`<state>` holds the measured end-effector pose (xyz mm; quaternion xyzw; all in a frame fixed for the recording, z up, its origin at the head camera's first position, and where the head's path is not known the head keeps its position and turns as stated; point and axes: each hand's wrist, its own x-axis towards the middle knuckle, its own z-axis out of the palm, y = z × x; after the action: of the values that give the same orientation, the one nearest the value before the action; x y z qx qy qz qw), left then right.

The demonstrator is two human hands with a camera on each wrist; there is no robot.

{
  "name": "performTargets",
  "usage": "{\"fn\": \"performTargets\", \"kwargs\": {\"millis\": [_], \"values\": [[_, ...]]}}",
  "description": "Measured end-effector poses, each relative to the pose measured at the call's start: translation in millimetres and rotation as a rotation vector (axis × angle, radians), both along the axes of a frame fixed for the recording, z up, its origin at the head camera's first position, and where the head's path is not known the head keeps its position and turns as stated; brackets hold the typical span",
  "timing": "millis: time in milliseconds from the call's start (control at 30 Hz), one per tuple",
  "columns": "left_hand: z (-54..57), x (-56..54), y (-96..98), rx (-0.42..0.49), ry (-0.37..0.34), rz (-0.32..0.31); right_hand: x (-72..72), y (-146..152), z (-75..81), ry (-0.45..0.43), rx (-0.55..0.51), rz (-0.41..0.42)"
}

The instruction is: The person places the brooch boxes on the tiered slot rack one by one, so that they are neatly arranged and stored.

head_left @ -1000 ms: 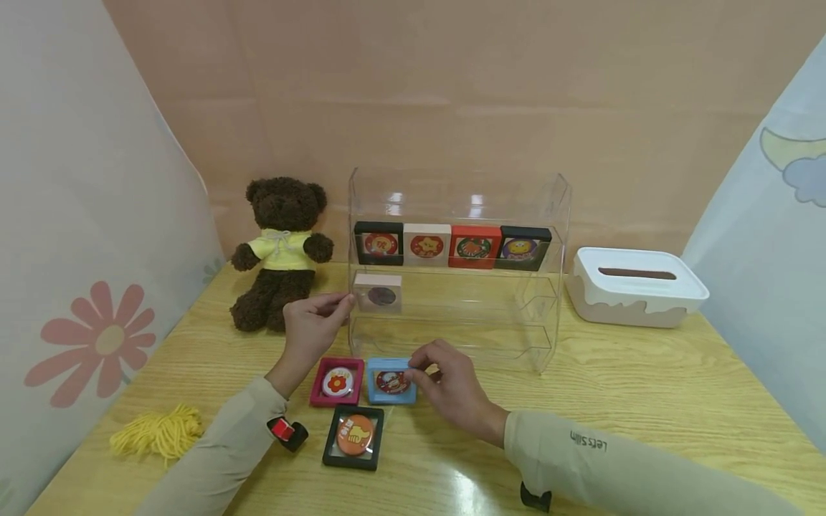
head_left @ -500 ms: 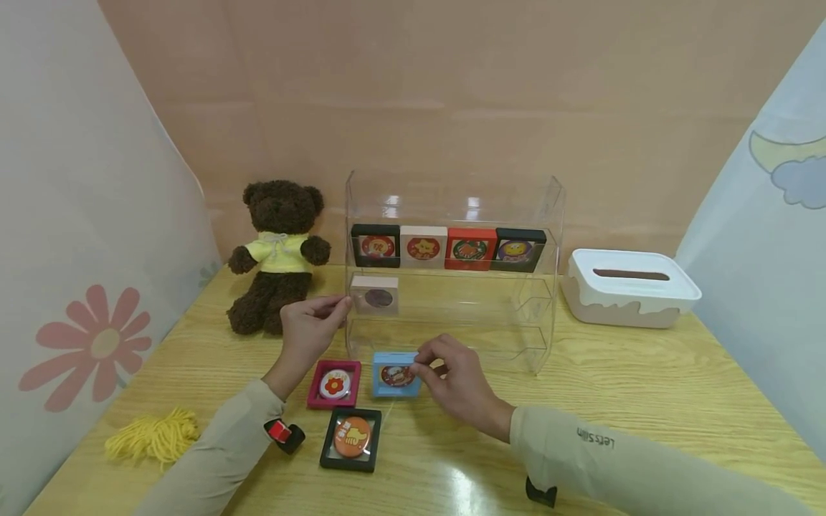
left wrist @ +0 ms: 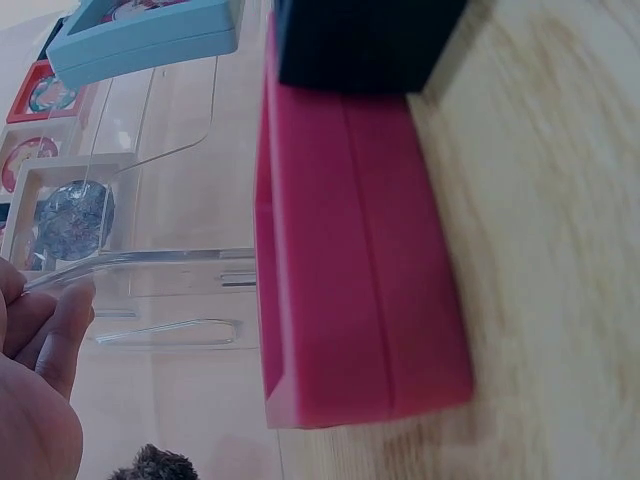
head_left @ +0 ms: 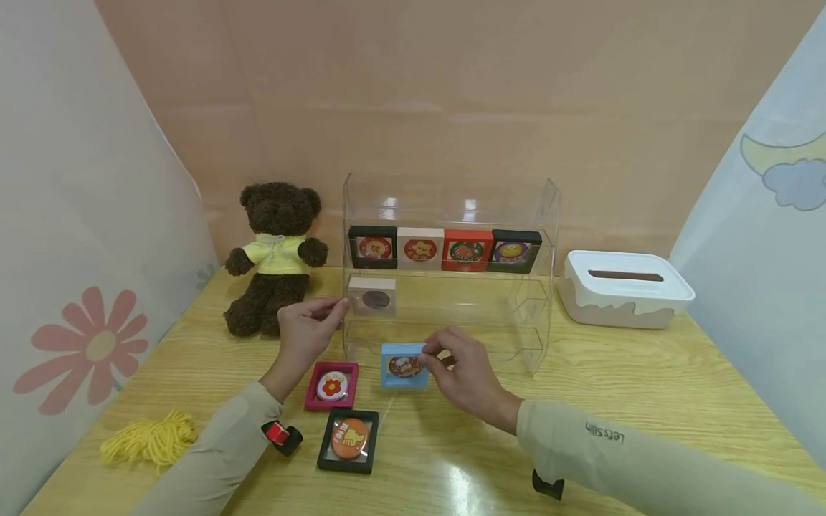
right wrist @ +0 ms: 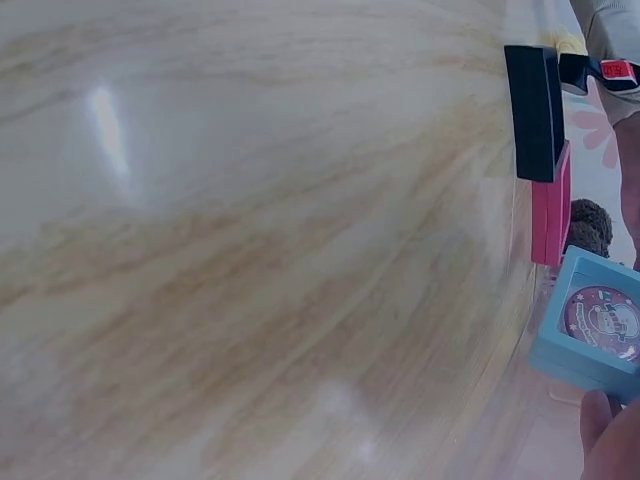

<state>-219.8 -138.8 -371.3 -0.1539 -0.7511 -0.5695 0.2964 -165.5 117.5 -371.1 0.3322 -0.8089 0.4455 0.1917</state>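
Blue frame (head_left: 403, 368): one, in right fingers (head_left: 442, 338).

The sleeved left forearm (head_left: 213, 451) slants up and inward from the lower left, with the bare wrist showing beyond the cuff, and the left hand (head_left: 305, 333) reaches forward—thumb and forefinger pinching at their tips. From the lower right, the sleeved right forearm (head_left: 645, 459) angles inward to another bare wrist, its right hand (head_left: 467, 376) turned leftward—thumb and arched forefinger pinching too, lower in the head view and well apart from the other.
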Motion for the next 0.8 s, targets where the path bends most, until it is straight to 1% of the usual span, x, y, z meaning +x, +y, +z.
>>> {"fn": "performTargets", "kwargs": {"millis": [133,233,300,433,567,667,800], "values": [[4.2,2.8,1.9,-0.005,-0.006,0.002,-3.2,1,2.8,-0.002,0.009,-0.006],[8.3,5.6,3.9,-0.014,0.013,-0.001,-5.8,2,5.4,0.000,0.008,-0.003],[8.9,5.9,3.9,-0.020,0.023,0.005,-7.6,3,7.7,0.008,0.010,-0.006],[3.9,2.5,1.1,-0.027,0.025,0.014,-11.7,5,12.3,0.033,0.016,-0.024],[-0.8,-0.6,-1.1,-0.023,0.035,0.002,-15.4,7,17.9,0.051,0.019,-0.038],[-1.8,-1.3,-1.4,-0.023,0.046,-0.001,-17.8,8,22.4,0.063,0.019,-0.044],[-2.0,-1.4,-0.9,-0.019,0.039,0.003,-21.0,9,27.9,0.071,0.014,-0.064]]}}
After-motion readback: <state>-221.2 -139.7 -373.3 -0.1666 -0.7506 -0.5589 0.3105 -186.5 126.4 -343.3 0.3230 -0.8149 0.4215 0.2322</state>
